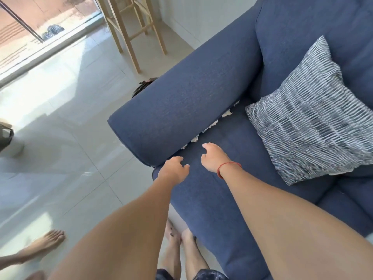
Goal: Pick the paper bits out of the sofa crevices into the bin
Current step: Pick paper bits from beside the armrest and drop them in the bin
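Observation:
White paper bits [210,127] are wedged along the crevice between the blue sofa's armrest [181,102] and its seat cushion [222,188]. My left hand [174,167] hovers at the front end of that crevice, fingers loosely curled, holding nothing. My right hand [215,157], with a red string on its wrist, hangs over the seat cushion just right of the crevice, fingers apart and empty. Neither hand touches the paper. A bin with a dark liner [8,138] is partly visible at the left edge, on the floor.
A striped blue and white pillow [310,120] lies on the seat to the right. A wooden stool [131,31] stands behind the armrest. Another person's bare foot [40,245] is on the tiled floor at lower left. A dark object [144,87] sits behind the armrest.

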Demonstrator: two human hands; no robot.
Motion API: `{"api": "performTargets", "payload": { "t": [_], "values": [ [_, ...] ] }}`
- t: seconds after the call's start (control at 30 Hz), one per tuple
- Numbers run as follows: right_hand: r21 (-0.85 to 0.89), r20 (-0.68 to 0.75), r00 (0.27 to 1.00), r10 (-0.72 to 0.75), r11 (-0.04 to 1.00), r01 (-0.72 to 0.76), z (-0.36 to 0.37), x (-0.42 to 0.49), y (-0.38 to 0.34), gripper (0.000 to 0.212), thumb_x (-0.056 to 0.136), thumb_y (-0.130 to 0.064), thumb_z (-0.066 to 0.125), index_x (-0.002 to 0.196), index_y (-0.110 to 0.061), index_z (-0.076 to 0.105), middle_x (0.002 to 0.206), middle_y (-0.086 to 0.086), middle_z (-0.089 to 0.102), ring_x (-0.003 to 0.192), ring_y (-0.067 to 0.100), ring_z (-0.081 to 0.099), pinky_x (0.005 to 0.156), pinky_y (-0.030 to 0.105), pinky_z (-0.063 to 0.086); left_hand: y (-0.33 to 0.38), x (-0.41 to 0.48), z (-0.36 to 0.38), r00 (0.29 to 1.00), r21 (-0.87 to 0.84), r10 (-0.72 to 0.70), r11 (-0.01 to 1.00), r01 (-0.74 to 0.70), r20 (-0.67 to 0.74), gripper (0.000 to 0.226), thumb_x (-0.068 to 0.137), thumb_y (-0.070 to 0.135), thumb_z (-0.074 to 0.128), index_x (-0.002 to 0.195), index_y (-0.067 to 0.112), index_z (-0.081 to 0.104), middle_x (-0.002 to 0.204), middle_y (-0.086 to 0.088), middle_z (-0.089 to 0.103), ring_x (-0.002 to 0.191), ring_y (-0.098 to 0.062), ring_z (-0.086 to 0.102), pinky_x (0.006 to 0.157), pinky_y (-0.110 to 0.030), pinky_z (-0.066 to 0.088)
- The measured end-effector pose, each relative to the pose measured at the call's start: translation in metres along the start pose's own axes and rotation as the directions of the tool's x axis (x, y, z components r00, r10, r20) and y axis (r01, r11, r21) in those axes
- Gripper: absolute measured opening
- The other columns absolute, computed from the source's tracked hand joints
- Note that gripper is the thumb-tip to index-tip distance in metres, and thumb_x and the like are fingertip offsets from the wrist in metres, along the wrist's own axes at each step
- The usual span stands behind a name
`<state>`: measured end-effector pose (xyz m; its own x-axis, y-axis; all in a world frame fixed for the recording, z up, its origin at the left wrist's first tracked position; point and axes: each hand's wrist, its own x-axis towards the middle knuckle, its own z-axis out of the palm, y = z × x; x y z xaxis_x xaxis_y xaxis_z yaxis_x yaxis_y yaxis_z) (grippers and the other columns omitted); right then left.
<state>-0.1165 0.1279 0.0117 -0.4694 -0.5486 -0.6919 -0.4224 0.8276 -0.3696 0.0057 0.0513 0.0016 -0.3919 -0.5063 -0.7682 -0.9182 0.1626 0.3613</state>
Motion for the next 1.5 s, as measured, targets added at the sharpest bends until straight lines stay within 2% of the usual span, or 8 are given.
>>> {"api": "performTargets", "payload": {
  "t": [0.4,0.5,0.67,0.9,1.1,1.27,1.4,1.5],
  "values": [
    [0.084,-0.025,0.999,-0.031,0.996,0.032,0.063,0.061,0.034,0.058,0.097,0.001,0.039,0.151,-0.016,0.031,0.162,0.002,0.02,0.147,0.025,0.026,0.117,0.041,0.031,-0.04,0.077,0.05,0.995,0.065,0.096,0.993,-0.094,-0.017,0.059,0.098,0.03,0.046,0.152,0.016,0.024,0.156,-0.005,0.032,0.141,-0.025,0.035,0.109,-0.035,0.036],
    [0.084,-0.042,0.998,-0.056,0.995,0.059,0.087,0.089,0.046,0.06,0.095,0.003,0.04,0.151,-0.018,0.033,0.163,0.004,0.017,0.147,0.028,0.025,0.117,0.043,0.031,-0.049,0.107,0.076,0.988,0.045,0.149,0.988,-0.146,-0.05,0.063,0.096,0.026,0.05,0.152,0.015,0.024,0.159,-0.012,0.024,0.147,-0.027,0.023,0.119,-0.037,0.025],
    [-0.055,-0.174,0.967,-0.187,0.982,0.18,0.101,0.132,0.051,0.06,0.09,0.003,0.044,0.145,-0.022,0.042,0.157,-0.001,0.029,0.132,0.032,0.036,0.1,0.047,0.046,-0.048,0.155,0.087,0.954,0.07,0.263,0.964,-0.256,-0.142,0.073,0.089,0.024,0.058,0.153,0.015,0.024,0.161,-0.009,0.02,0.149,-0.023,0.016,0.122,-0.036,0.016],
    [-0.199,-0.038,0.984,-0.172,0.967,0.161,0.1,0.167,0.049,0.071,0.093,-0.002,0.043,0.152,-0.037,0.024,0.165,-0.001,0.001,0.136,0.033,0.031,0.103,0.047,0.044,-0.044,0.175,0.089,0.971,-0.07,0.166,0.981,-0.18,-0.171,0.08,0.085,0.038,0.063,0.152,0.028,0.023,0.159,0.003,0.026,0.147,-0.019,0.024,0.12,-0.034,0.023],
    [-0.255,0.057,0.985,-0.164,0.951,0.173,0.086,0.177,0.042,0.069,0.095,-0.002,0.037,0.153,-0.034,0.021,0.165,0.0,-0.001,0.135,0.037,0.036,0.108,0.048,0.04,-0.026,0.179,0.08,0.999,0.211,0.047,0.976,-0.045,-0.004,0.087,0.086,0.05,0.053,0.153,0.034,0.0,0.161,0.001,0.008,0.15,-0.024,0.008,0.122,-0.038,0.013],
    [-0.264,-0.005,0.98,-0.198,0.946,0.189,0.089,0.177,0.045,0.063,0.093,-0.002,0.043,0.152,-0.021,0.029,0.162,-0.001,0.022,0.13,0.035,0.044,0.103,0.044,0.045,-0.024,0.178,0.085,1.0,0.244,0.029,0.969,-0.027,-0.003,0.092,0.087,0.049,0.053,0.154,0.025,-0.005,0.161,-0.003,0.0,0.15,-0.026,-0.003,0.121,-0.04,0.006],
    [-0.218,-0.121,0.962,-0.243,0.952,0.213,0.077,0.163,0.043,0.048,0.092,-0.002,0.047,0.136,-0.02,0.053,0.134,0.009,0.059,0.12,0.034,0.057,0.093,0.039,0.049,-0.022,0.165,0.084,0.998,0.187,0.054,0.981,-0.048,-0.029,0.091,0.088,0.039,0.055,0.155,0.019,-0.003,0.162,-0.004,-0.006,0.15,-0.027,-0.007,0.121,-0.041,0.005],
    [-0.141,-0.173,0.966,-0.192,0.976,0.168,0.061,0.144,0.043,0.035,0.093,-0.007,0.05,0.122,-0.02,0.064,0.116,0.011,0.068,0.108,0.034,0.063,0.085,0.037,0.051,-0.019,0.148,0.075,0.99,0.157,0.123,0.981,-0.11,-0.073,0.081,0.087,0.029,0.059,0.153,0.014,0.015,0.159,-0.008,0.012,0.149,-0.028,0.008,0.121,-0.04,0.015]
  ]
}}
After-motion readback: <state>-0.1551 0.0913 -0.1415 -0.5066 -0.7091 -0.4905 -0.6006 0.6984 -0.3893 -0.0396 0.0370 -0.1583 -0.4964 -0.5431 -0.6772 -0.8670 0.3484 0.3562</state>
